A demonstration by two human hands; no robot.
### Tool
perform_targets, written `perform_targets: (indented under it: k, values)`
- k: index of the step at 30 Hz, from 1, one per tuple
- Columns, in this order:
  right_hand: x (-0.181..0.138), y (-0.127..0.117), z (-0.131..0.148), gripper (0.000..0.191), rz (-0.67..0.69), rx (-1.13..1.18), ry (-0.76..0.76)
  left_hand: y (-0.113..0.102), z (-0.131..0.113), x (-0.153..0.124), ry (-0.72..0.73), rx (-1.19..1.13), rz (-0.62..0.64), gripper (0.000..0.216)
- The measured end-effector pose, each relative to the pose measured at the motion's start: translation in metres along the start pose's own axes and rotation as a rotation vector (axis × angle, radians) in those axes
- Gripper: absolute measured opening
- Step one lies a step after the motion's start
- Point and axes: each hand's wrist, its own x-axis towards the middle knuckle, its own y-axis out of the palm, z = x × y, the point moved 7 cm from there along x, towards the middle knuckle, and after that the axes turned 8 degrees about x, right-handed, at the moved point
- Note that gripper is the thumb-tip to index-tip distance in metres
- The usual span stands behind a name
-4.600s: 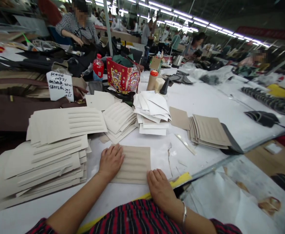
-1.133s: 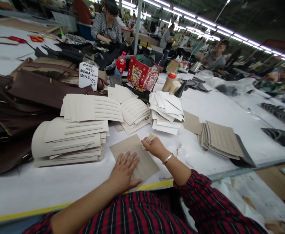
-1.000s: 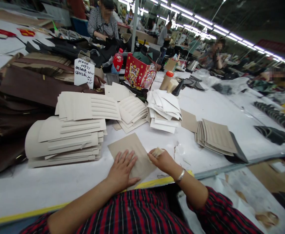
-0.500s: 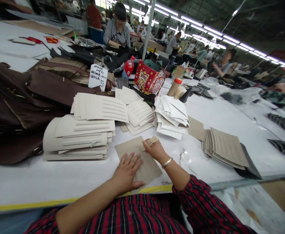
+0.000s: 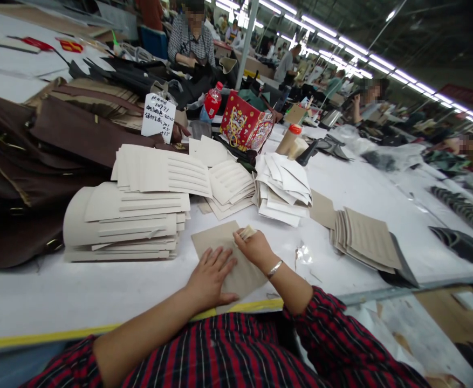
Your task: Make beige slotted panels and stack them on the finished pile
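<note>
A grey-beige sheet (image 5: 244, 277) lies by the table's front edge. Pressed flat on its left side is my left hand (image 5: 210, 275), fingers spread. My right hand (image 5: 256, 250) is closed round a small cream-coloured piece (image 5: 247, 232), held over the sheet's upper right part; its exact kind I cannot make out, and the fingers hide its lower end. To the left stands a tall stack of beige panels (image 5: 127, 229) with raised strips. More ribbed panels (image 5: 232, 183) and a pile of white sheets (image 5: 282, 188) sit behind my hands. Ribbed brown panels (image 5: 368, 237) are stacked at the right.
Dark brown leather pieces (image 5: 70, 134) cover the left of the table. A handwritten card (image 5: 157, 118), a red-labelled bottle (image 5: 212, 102), a red patterned box (image 5: 246, 121) and an orange-capped container (image 5: 288, 139) stand at the back. A person in a checked shirt (image 5: 191, 40) sits opposite.
The view has shifted slightly. My right hand, with the cream piece, has moved a little across the sheet toward the left. My left hand stays flat on the sheet.
</note>
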Motion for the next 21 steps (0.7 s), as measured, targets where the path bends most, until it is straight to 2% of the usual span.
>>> perform_targets:
  k: [5,7,11,13,15,19,21]
  values:
    - [-0.08,-0.015,-0.016,0.026,0.018,0.053,0.045,-0.001,-0.002,0.005,0.017,-0.017,0.003,0.084]
    - [-0.08,-0.016,-0.018,0.025,-0.018,0.069,0.053,0.0,-0.003,0.008,0.034,-0.02,0.014,0.085]
    - [-0.022,-0.011,-0.012,0.024,-0.163,0.1,0.002,0.002,-0.003,0.012,0.053,-0.025,0.044,0.087]
    - [-0.009,-0.009,-0.01,0.023,-0.158,0.108,-0.009,0.002,-0.002,0.013,0.052,-0.025,0.053,0.088]
    - [-0.026,-0.012,-0.012,0.023,-0.113,0.109,-0.005,0.0,-0.002,0.013,0.045,-0.028,0.053,0.088]
    - [-0.088,-0.02,-0.025,0.023,-0.056,0.161,0.07,-0.001,-0.003,0.013,0.058,-0.044,0.043,0.087]
    - [-0.087,-0.02,-0.026,0.023,-0.091,0.158,0.062,-0.002,-0.003,0.015,0.075,-0.045,0.046,0.09]
